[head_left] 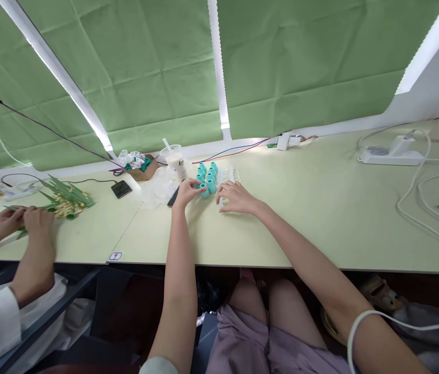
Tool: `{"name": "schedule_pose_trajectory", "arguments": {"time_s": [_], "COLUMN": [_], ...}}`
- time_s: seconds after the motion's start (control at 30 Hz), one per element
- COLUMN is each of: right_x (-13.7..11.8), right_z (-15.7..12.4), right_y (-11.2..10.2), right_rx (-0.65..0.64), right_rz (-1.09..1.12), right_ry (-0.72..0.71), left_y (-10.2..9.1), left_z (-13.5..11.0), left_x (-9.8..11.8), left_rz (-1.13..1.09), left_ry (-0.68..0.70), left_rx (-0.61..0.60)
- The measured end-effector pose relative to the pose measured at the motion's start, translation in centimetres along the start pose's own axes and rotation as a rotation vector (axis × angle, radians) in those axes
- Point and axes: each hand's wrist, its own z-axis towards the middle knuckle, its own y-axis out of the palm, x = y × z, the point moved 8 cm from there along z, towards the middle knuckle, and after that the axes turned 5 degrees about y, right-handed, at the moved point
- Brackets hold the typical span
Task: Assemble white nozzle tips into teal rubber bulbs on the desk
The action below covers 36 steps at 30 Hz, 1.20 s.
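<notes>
Small teal bottle-shaped pieces (211,183) with narrow necks stand upright in two rows on the table. My left hand (188,193) is at the left of the rows, with thumb and fingertips closed around the nearest teal piece (204,190). Right beside them lie rows of small white pieces (231,174), their exact kind too small to tell. My right hand (237,197) reaches over their near end. Its fingers curl down and its thumb is at a white piece (222,201), which the hand partly covers.
A drink cup with straw (176,161), a plastic bag (159,191) and a cardboard box (141,169) stand behind left. A dark phone (173,197) is by my left wrist. Another person's hands (28,221) handle green strips at far left. A power strip (393,156) with cables lies right.
</notes>
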Motion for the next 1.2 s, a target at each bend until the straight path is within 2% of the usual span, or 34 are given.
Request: {"name": "schedule_pose_trajectory", "arguments": {"time_s": [0.33, 0.63, 0.87, 0.93, 1.03, 1.13, 1.2], "right_x": [-0.1, 0.6, 0.9, 0.5, -1.5, -4.4, -5.9], "right_z": [-0.1, 0.0, 0.3, 0.5, -1.2, -7.1, -11.9], "right_y": [0.1, -0.7, -0.7, -2.1, -7.2, -13.3, -15.5], "right_rx": [0.011, 0.050, 0.064, 0.125, 0.361, 0.672, 0.785], "right_rz": [-0.008, 0.011, 0.059, 0.120, 0.252, 0.346, 0.379], "right_ry": [-0.014, 0.025, 0.038, 0.030, 0.001, 0.039, 0.106], "left_y": [-0.6, -0.5, -0.4, -0.6, -1.3, -2.6, -3.5], "left_z": [-0.2, -0.3, -0.5, -0.4, -0.3, -0.1, -0.3], "left_x": [0.8, 0.2, 0.6, 0.8, 1.1, 0.5, -0.2], "left_rz": [0.224, 0.223, 0.223, 0.218, 0.197, 0.203, 0.228], "left_ry": [0.005, -0.020, -0.019, -0.010, 0.003, -0.035, -0.086], "left_rx": [0.042, 0.018, -0.004, 0.014, 0.094, 0.273, 0.418]}}
